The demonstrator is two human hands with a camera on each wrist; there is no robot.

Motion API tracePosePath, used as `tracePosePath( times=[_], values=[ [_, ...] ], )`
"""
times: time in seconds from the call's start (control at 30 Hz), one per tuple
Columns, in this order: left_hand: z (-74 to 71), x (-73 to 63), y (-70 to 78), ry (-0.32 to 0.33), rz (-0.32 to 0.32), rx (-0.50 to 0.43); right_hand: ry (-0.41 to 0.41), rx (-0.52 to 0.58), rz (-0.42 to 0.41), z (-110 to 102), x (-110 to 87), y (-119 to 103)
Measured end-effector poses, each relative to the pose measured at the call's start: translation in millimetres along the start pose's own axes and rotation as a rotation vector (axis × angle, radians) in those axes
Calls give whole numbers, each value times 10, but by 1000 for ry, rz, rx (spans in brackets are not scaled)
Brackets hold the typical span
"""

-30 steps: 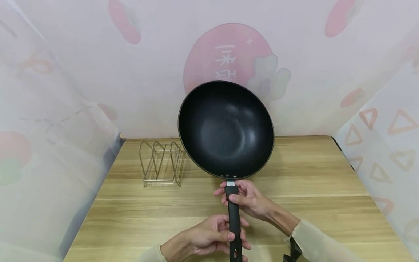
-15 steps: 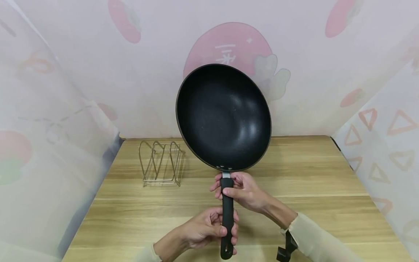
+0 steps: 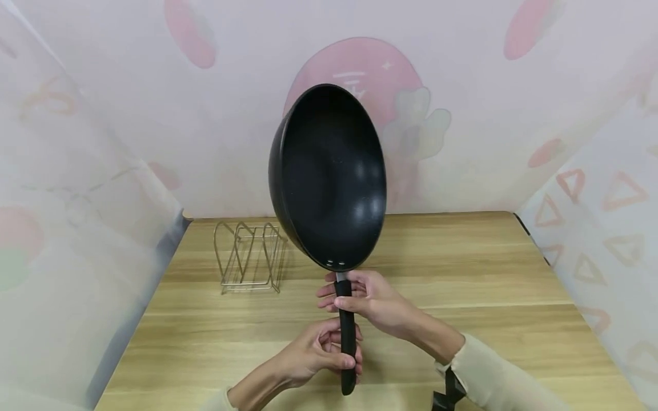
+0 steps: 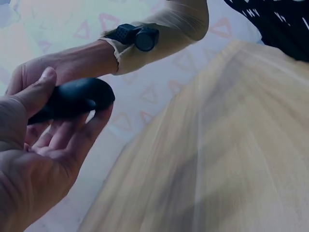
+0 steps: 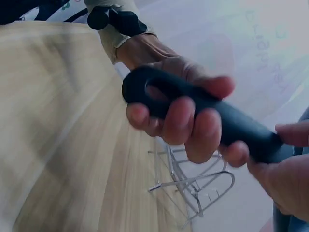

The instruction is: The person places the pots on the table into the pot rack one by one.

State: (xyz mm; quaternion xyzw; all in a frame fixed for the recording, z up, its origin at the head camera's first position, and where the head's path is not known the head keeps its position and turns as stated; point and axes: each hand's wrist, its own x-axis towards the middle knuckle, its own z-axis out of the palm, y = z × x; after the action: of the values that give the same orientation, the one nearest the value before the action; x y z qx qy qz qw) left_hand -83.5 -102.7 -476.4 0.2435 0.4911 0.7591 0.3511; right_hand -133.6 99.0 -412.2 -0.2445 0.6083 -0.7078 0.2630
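Note:
A deep black wok [image 3: 334, 177] is held upright above the table, its dark inside facing me and turned partly to the right. My right hand [image 3: 377, 302] pinches the top of its black handle [image 3: 348, 331], close to the metal neck, with the thumb in front. Lower down, my left hand [image 3: 313, 354] grips the handle near its end, fingers behind and thumb in front. The left wrist view shows the handle's rounded end [image 4: 99, 94] between thumb and fingers. In the right wrist view, the left fingers [image 5: 178, 118] curl round the handle below its hanging hole.
A metal wire rack [image 3: 247, 283] with upright loops stands on the wooden table [image 3: 462, 274], left of the wok. Pale printed cloth [image 3: 478, 142] hangs behind the table and along both sides. A small black camera [image 3: 448, 391] sits on the right wrist.
Both hands have raised the wok and shifted it slightly left. It has turned about its handle, so its opening looks narrower and its left outer side shows. The rack stays where it was.

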Motion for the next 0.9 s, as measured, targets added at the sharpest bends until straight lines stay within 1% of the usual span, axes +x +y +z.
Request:
tracePosePath(
  times=[0.1, 0.23, 0.33, 0.4, 0.5, 0.6, 0.73, 0.83, 0.9],
  values=[
    [-15, -35, 4, 55, 17, 69, 40, -49, 32, 62, 23, -25],
    [-44, -81, 14, 121, 0, 121, 102, -128, 52, 148, 56, -26],
    [-76, -104, 31, 174, -40, 166, 159, -217, 31, 195, 94, 7],
    [-96, -123, 45, 208, -50, 196, 189, -278, 4, 223, 134, 29],
    [-120, -167, 75, 256, -66, 225, 217, -321, -18, 273, 218, 53],
    [-141, -203, 99, 273, -69, 235, 236, -330, -24, 306, 278, 75],
    [-163, -263, 133, 292, -93, 239, 251, -338, -26, 340, 328, 116],
    [-187, -315, 142, 307, -105, 256, 244, -353, -30, 369, 359, 149],
    [-211, -350, 143, 313, -99, 287, 234, -363, -39, 388, 383, 167]
  ],
)
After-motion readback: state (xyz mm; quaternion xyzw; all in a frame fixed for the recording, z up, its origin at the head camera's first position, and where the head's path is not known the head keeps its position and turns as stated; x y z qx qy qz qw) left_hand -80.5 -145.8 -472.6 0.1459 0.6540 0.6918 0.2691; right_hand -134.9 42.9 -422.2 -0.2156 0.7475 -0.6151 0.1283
